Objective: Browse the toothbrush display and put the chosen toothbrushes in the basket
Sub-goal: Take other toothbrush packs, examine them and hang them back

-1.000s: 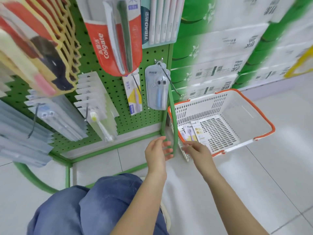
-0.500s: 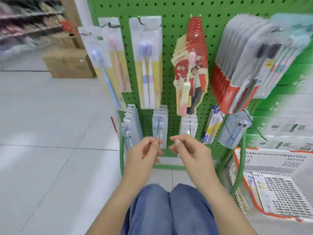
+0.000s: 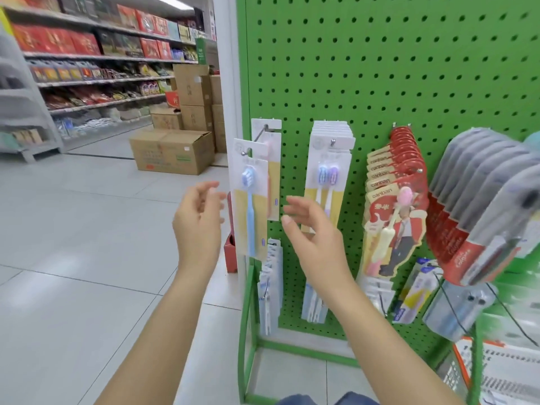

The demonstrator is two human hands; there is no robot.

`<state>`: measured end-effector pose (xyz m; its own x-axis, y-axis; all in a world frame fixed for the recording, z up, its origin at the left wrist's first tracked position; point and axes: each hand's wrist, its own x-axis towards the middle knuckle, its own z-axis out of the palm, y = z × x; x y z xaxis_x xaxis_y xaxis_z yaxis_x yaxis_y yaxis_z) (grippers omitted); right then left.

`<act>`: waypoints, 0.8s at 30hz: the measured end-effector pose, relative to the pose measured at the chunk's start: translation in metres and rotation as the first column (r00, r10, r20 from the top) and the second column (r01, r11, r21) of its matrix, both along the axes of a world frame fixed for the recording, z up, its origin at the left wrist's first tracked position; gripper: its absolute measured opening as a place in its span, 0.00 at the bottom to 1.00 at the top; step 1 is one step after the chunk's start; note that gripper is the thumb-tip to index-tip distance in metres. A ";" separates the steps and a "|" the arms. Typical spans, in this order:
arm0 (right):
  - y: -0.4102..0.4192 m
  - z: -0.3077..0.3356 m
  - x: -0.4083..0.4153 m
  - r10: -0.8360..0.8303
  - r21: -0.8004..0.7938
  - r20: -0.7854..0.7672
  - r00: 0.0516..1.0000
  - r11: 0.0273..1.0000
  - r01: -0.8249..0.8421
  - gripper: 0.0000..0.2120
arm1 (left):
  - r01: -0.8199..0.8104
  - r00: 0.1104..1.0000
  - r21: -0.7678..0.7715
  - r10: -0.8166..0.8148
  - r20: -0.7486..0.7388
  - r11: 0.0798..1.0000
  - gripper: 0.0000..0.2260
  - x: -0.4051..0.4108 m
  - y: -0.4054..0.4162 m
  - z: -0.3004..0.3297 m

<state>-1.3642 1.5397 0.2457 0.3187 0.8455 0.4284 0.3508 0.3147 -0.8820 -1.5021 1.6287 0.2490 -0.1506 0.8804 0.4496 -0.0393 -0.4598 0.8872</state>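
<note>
Green pegboard (image 3: 380,68) ahead; my left hand (image 3: 198,220) and right hand (image 3: 312,238) hang released. I'd pinch the blue toothbrush pack (image 3: 251,206) low and slide it straight off its hook.

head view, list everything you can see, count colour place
pegboard rack: one, green, right half
blue toothbrush pack: one, front of left hook
twin toothbrush packs: a stack, blue and purple heads, middle hook
red toothbrush cards: a stack, right of middle
grey and red packs: a stack, far right
basket: one, white with orange rim, bottom right
cardboard boxes: several, brown, aisle floor
left hand: open, beside the blue pack
right hand: open, before the rack
</note>
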 end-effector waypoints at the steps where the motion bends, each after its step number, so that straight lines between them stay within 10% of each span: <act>1: 0.009 0.003 -0.001 0.010 0.003 0.000 1.000 1.000 -0.010 0.13 | -0.002 1.000 -0.008 0.002 0.030 1.000 0.08 0.000 0.015 0.008; 14: 0.070 0.010 -0.007 -0.005 0.074 0.066 0.998 0.997 0.000 0.16 | 0.348 0.923 -0.222 -0.375 -0.091 0.911 0.03 0.048 0.140 0.054; 24: 0.073 0.004 -0.005 0.025 0.067 0.068 0.997 0.997 -0.029 0.14 | 0.439 0.898 -0.377 -0.411 0.158 0.815 0.09 0.062 0.162 0.045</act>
<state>-1.3689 1.6122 0.2499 0.2648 0.8215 0.5050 0.3989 0.3834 -0.8330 -1.4399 1.7909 0.2944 0.2635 0.9631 0.0548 -0.2138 0.0029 0.9769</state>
